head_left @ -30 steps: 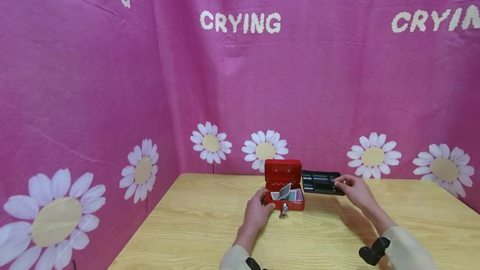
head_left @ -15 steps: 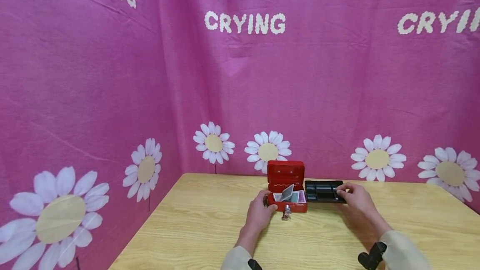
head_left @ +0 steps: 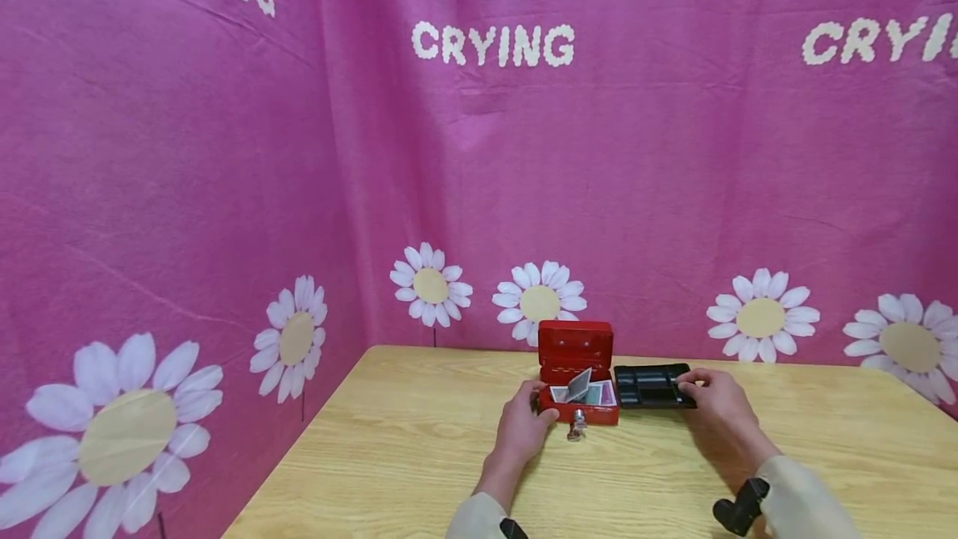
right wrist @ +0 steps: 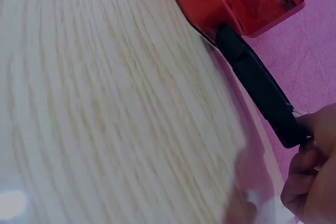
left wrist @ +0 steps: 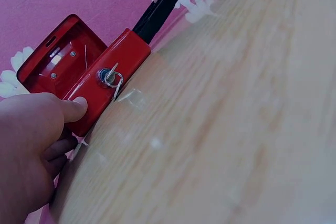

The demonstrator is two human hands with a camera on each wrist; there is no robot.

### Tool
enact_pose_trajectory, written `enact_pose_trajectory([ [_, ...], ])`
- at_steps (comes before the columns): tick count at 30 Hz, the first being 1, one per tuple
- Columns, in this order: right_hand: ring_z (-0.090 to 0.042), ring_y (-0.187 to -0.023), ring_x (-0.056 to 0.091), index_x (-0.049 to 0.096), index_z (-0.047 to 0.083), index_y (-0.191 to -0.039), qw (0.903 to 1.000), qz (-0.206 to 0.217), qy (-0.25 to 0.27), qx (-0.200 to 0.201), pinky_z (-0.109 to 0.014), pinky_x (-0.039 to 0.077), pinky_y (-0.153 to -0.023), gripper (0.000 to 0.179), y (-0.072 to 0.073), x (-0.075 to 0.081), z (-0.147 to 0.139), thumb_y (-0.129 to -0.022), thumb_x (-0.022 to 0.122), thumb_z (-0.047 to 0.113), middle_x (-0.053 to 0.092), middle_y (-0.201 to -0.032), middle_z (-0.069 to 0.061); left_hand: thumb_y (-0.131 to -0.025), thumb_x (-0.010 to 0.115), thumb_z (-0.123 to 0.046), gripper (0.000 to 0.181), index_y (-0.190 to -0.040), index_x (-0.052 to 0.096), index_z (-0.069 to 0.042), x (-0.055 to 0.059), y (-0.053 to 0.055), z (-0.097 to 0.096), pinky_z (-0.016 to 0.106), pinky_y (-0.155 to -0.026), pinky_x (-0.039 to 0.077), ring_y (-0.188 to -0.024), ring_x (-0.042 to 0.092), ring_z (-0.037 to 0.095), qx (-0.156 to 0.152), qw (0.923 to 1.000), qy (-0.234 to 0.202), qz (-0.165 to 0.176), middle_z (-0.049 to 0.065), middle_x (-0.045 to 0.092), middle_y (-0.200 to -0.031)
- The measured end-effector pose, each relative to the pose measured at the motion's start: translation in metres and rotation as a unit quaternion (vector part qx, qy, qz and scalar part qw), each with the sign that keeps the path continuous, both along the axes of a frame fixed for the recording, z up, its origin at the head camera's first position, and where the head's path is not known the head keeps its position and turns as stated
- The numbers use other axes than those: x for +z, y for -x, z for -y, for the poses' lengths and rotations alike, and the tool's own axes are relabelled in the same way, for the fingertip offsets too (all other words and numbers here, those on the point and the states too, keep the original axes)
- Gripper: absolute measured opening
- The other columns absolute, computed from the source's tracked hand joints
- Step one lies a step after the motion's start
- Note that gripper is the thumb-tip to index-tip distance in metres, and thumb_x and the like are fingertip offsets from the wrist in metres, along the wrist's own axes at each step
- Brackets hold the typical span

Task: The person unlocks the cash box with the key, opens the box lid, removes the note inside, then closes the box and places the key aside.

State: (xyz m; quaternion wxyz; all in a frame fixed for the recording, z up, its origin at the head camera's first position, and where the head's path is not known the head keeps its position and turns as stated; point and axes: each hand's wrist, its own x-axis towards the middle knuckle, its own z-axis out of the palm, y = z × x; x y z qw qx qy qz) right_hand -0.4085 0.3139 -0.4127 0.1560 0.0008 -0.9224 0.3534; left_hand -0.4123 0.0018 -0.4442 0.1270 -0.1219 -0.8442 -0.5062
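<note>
A red cash box (head_left: 596, 414) stands on the table with its lid (head_left: 575, 345) raised. Inside lie several banknotes (head_left: 600, 393), one of them (head_left: 580, 386) tilted up. Keys on a ring (left wrist: 116, 80) hang from the lock in the front wall. My left hand (head_left: 521, 425) grips the box at its left end, the thumb pressed to the front. To the right of the box is a black compartment tray (head_left: 649, 387), low over or on the table; I cannot tell which. My right hand (head_left: 717, 399) pinches the tray's right edge.
The wooden table (head_left: 404, 456) runs up to a pink cloth backdrop (head_left: 636, 190) with printed daisies and lettering. Another cloth wall (head_left: 165, 206) rises on the left. A black wrist device (head_left: 741, 507) sits by the right sleeve (head_left: 802, 497).
The right hand has brought the black tray down beside the box, and it now lies flatter. My left hand has kept its hold on the cash box. The view has shifted slightly.
</note>
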Motion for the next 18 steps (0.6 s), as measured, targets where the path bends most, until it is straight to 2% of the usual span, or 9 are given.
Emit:
enact_pose_trajectory([
  [6,-0.026,-0.085,0.054,0.071,-0.001,-0.108,0.9999,0.008,-0.01,-0.005,-0.028,0.039,-0.067,0.024,0.0051,-0.003,-0.0005,-0.097,0.057,0.014,0.067,-0.103,-0.021,-0.091,0.069,-0.011,0.038,-0.127,0.059,-0.007,-0.0014,0.0017,-0.0013,0.051,-0.107,0.046,-0.124,0.059,0.033,0.003,1.0,0.004,-0.001,0.016,0.066,-0.129],
  [11,-0.017,-0.055,0.052,0.067,-0.003,-0.114,0.9989,0.038,0.025,-0.01,-0.028,0.038,-0.051,0.028,0.007,-0.0063,-0.0014,-0.097,0.056,0.015,0.06,-0.071,-0.008,-0.092,0.069,-0.012,0.039,-0.128,0.059,-0.007,-0.0021,0.0021,-0.0019,0.051,-0.107,0.045,-0.125,0.059,0.032,0.002,1.0,0.002,0.003,0.015,0.066,-0.129],
  [13,-0.013,-0.046,0.049,0.066,-0.004,-0.116,0.9985,0.04,0.035,-0.011,-0.028,0.039,-0.047,0.03,0.0066,-0.0076,-0.0014,-0.097,0.056,0.016,0.056,-0.063,-0.001,-0.091,0.07,-0.012,0.039,-0.128,0.059,-0.008,-0.002,0.0017,-0.0018,0.051,-0.107,0.046,-0.124,0.059,0.032,0.002,1.0,0.004,0.001,0.015,0.066,-0.129],
  [16,-0.014,-0.046,0.052,0.065,-0.007,-0.116,0.9991,0.027,0.032,-0.008,-0.029,0.041,-0.049,0.031,0.0055,-0.0071,-0.0009,-0.097,0.056,0.015,0.061,-0.067,-0.006,-0.091,0.069,-0.012,0.039,-0.129,0.058,-0.008,-0.0013,0.0011,-0.0015,0.051,-0.107,0.045,-0.125,0.059,0.032,0.003,1.0,0.003,0.003,0.015,0.066,-0.129],
  [18,-0.016,-0.05,0.055,0.065,-0.008,-0.116,0.9995,0.02,0.025,-0.006,-0.03,0.043,-0.053,0.031,0.0051,-0.0054,-0.0003,-0.097,0.056,0.015,0.066,-0.08,-0.014,-0.091,0.07,-0.012,0.039,-0.128,0.059,-0.008,-0.0011,0.0007,-0.0011,0.052,-0.107,0.045,-0.125,0.059,0.032,0.004,1.0,0.004,0.004,0.015,0.066,-0.129],
])
